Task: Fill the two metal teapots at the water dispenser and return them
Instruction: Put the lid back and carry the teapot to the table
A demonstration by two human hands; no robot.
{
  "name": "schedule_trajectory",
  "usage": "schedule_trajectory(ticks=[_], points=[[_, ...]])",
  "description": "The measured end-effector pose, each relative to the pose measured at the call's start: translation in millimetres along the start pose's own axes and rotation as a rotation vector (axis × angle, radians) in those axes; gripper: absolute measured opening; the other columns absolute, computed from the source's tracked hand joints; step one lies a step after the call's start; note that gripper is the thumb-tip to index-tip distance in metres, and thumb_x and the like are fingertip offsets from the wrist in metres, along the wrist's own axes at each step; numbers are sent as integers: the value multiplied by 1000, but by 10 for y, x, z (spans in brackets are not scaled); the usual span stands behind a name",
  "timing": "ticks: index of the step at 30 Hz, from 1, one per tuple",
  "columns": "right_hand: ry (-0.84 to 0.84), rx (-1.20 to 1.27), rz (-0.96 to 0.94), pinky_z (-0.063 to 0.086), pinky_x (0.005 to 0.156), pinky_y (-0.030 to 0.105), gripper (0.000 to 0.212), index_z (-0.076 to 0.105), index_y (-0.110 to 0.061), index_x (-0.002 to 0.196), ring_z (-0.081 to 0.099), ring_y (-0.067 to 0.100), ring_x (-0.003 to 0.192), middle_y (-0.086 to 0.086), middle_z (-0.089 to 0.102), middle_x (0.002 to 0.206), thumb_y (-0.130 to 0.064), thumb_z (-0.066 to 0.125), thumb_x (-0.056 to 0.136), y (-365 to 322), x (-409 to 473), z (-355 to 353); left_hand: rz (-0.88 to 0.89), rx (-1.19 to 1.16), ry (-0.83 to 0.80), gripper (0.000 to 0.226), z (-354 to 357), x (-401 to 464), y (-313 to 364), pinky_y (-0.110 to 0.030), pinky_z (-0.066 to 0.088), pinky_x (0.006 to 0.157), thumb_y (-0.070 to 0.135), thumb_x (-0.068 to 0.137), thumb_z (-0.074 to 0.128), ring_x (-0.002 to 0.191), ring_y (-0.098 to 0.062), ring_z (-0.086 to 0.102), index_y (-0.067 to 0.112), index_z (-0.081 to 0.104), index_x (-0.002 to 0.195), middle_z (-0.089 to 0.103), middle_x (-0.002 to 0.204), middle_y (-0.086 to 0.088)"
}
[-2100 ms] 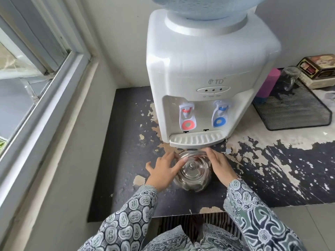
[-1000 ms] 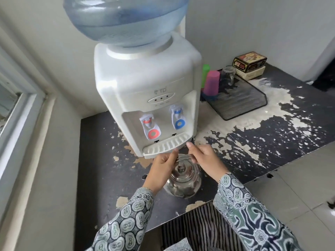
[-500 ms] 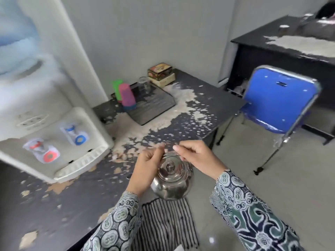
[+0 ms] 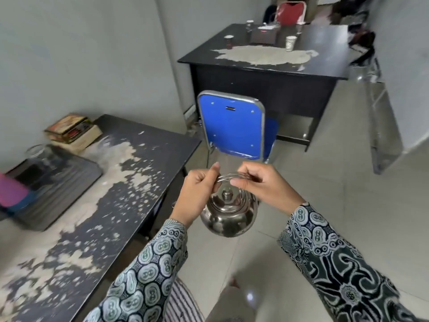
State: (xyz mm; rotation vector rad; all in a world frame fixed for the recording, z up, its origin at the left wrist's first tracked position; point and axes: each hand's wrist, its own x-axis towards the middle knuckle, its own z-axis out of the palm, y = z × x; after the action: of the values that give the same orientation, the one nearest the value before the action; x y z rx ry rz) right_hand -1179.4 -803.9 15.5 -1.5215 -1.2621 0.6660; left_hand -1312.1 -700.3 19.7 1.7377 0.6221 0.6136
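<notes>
A round shiny metal teapot (image 4: 228, 217) with its knobbed lid on hangs in the air over the tiled floor, just off the right edge of the worn dark table (image 4: 97, 205). My left hand (image 4: 197, 196) grips the left end of its wire handle and my right hand (image 4: 262, 184) grips the right end, fingers curled round the wire. The water dispenser and a second teapot are out of view.
A blue folding chair (image 4: 232, 125) stands straight ahead, in front of a dark desk (image 4: 267, 63) bearing cups and a box. On the worn table lie a dark mesh tray (image 4: 55, 182), a pink cup (image 4: 11, 194) and stacked boxes (image 4: 72, 131). Open tiled floor spreads to the right.
The teapot was lifted off the table in front of the dispenser by both hands. My view has swung right, away from the dispenser, toward the blue chair and far desk.
</notes>
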Motion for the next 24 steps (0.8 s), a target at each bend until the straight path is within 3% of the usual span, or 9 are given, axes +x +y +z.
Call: schedule_trajectory(ticks=[4,9,12,18,21,24], points=[[109,-7,32,40,62,20,18,56,-18,68,48,5,61,-13,51,62,-26,66,81,337,313,-719,-14,-3,-107,53,548,810,8,-24,26,47,34,96,45,41,-10,24,14,35,48,31,43,4],[159,16,61,40,57,16,21,55,-14,65,47,6,58,-6,51,60,-25,67,79,666,863,-1600,-6,-53,-203,53,1109,1862,100,-17,25,43,33,95,45,40,-7,20,21,29,46,27,42,8],[167,31,98,37,53,15,30,52,-4,65,43,10,55,-1,46,58,-26,67,79,854,1244,-2110,-27,-47,-222,51,1410,2487,174,-18,24,43,34,95,46,40,-7,20,19,29,49,26,47,1],[251,64,122,31,49,14,32,48,7,66,34,7,49,1,41,55,-15,65,82,1242,1966,-3015,15,-37,-268,51,1962,3681,292,-4,32,46,30,96,45,40,-4,22,11,28,53,22,53,-3],[290,88,142,32,53,17,28,50,6,67,37,11,54,6,43,58,-12,59,86,1420,2314,-3454,39,-6,-294,51,2200,4271,341,-5,31,44,32,96,44,41,-6,20,8,29,54,21,54,-4],[297,138,124,30,51,11,33,48,-8,58,35,3,48,-8,41,52,-12,52,90,1649,2701,-3944,59,13,-316,51,2479,4892,399,-14,22,42,34,96,44,42,-7,18,17,24,53,21,50,2]])
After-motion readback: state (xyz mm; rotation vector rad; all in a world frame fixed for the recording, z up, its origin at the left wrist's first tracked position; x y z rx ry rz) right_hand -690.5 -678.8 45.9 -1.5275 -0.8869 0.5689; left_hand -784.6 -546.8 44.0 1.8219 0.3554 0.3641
